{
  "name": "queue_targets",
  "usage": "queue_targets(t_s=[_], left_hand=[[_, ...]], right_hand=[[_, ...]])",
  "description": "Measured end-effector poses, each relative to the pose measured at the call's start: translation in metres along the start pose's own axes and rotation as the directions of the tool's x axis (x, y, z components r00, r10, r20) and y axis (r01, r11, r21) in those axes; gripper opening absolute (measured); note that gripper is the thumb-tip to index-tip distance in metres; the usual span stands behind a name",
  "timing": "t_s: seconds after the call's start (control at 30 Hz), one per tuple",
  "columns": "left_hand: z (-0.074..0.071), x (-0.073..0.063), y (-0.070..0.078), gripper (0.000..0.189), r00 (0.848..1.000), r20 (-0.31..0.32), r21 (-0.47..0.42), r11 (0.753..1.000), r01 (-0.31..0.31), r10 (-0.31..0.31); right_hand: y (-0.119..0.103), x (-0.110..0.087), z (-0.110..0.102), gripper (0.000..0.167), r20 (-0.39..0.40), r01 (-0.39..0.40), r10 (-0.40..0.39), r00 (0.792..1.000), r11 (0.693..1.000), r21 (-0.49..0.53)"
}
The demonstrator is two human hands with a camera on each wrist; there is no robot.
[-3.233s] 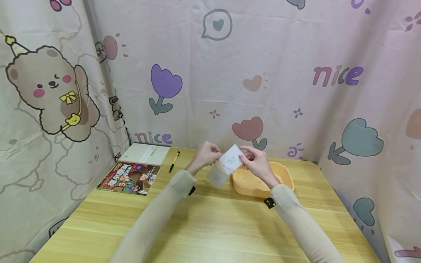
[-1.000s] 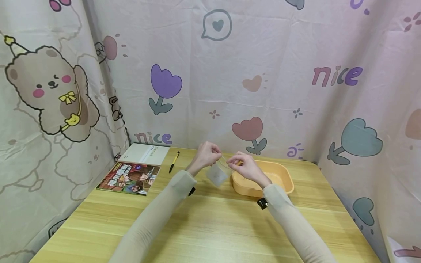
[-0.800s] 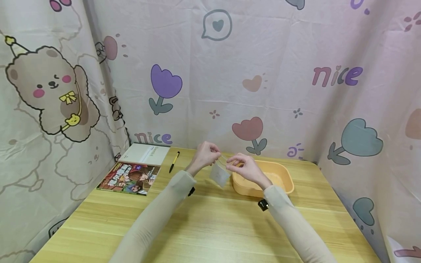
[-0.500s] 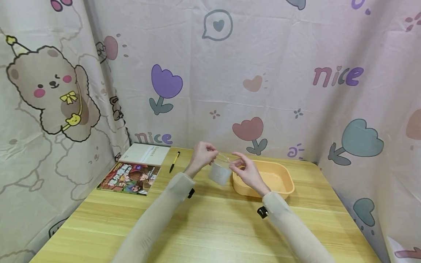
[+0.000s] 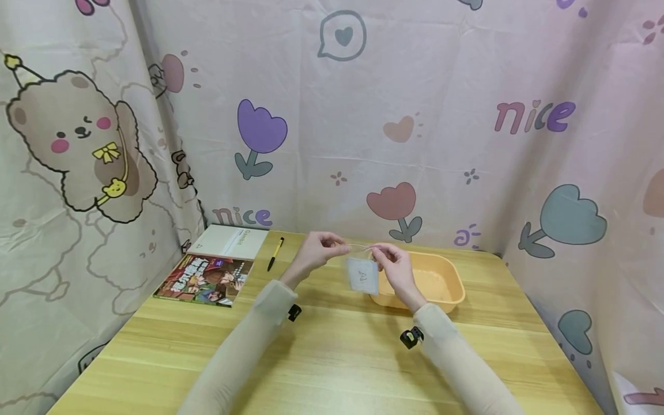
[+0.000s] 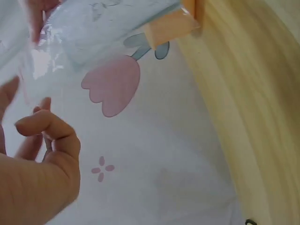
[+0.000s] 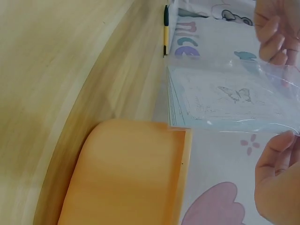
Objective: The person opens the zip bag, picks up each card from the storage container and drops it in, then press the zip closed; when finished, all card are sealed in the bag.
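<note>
A clear plastic bag [image 5: 362,275] hangs above the table, just in front of the tray's left end. Inside it sits a stack of thin white cards or papers [image 7: 234,96], the front one bearing a butterfly drawing. My left hand [image 5: 315,253] pinches the left end of the bag's top edge between thumb and fingers. At the right end of that edge, my right hand [image 5: 396,270] grips the plastic with thumb and forefinger. The left wrist view catches the left hand [image 6: 44,164] with bent fingers below the bag; the exact contact is blurred there.
An orange tray [image 5: 451,291] stands at the right, partly behind the right hand. At the back left lie a pale notebook [image 5: 228,242], a colourful comic book [image 5: 204,280] and a yellow-and-black pen [image 5: 276,254]. A printed curtain [image 5: 332,115] encloses the table.
The white card that my right hand held at the bag's mouth has gone down inside. Both hands are now on the top edge, and the bag has shifted right, its butterfly facing me.
</note>
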State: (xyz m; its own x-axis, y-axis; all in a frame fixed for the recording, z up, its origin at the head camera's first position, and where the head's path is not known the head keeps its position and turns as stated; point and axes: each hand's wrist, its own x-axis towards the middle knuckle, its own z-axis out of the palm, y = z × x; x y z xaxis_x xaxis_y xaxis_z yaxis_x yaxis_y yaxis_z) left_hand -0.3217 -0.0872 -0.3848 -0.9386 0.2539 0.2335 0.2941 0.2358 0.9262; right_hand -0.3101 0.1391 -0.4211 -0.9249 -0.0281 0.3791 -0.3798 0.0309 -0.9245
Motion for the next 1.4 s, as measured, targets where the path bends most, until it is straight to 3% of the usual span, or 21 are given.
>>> queue_targets(t_s=[0.17, 0.37, 0.5, 0.77, 0.93, 1.4], left_hand=[[0.002, -0.002, -0.008, 0.032, 0.996, 0.069, 0.034, 0.998, -0.061, 0.059], [0.010, -0.006, -0.012, 0.022, 0.988, 0.054, -0.022, 0.990, -0.142, 0.143], [0.013, -0.009, -0.012, 0.018, 0.987, 0.043, -0.053, 0.987, -0.154, 0.156], [0.016, -0.012, -0.010, 0.019, 0.983, 0.049, -0.079, 0.982, -0.171, 0.175], [0.019, -0.013, -0.009, 0.015, 0.981, 0.053, -0.074, 0.980, -0.183, 0.187], [0.024, -0.016, -0.012, 0.014, 0.976, 0.032, -0.043, 0.976, -0.212, 0.214]], right_hand=[[-0.005, -0.004, 0.002, 0.026, 0.027, -0.015, 0.014, 1.000, 1.000, 0.019], [-0.009, -0.010, 0.005, 0.028, 0.063, -0.015, 0.015, 0.998, 1.000, 0.003], [-0.015, -0.013, 0.007, 0.025, 0.082, -0.034, 0.035, 0.996, 0.999, -0.020], [-0.038, -0.022, 0.016, 0.018, 0.102, 0.076, -0.058, 0.993, 0.980, -0.184], [-0.040, -0.025, 0.018, 0.017, 0.119, 0.108, -0.088, 0.989, 0.978, -0.176], [-0.041, -0.028, 0.024, 0.017, 0.150, 0.112, -0.082, 0.985, 0.973, -0.203]])
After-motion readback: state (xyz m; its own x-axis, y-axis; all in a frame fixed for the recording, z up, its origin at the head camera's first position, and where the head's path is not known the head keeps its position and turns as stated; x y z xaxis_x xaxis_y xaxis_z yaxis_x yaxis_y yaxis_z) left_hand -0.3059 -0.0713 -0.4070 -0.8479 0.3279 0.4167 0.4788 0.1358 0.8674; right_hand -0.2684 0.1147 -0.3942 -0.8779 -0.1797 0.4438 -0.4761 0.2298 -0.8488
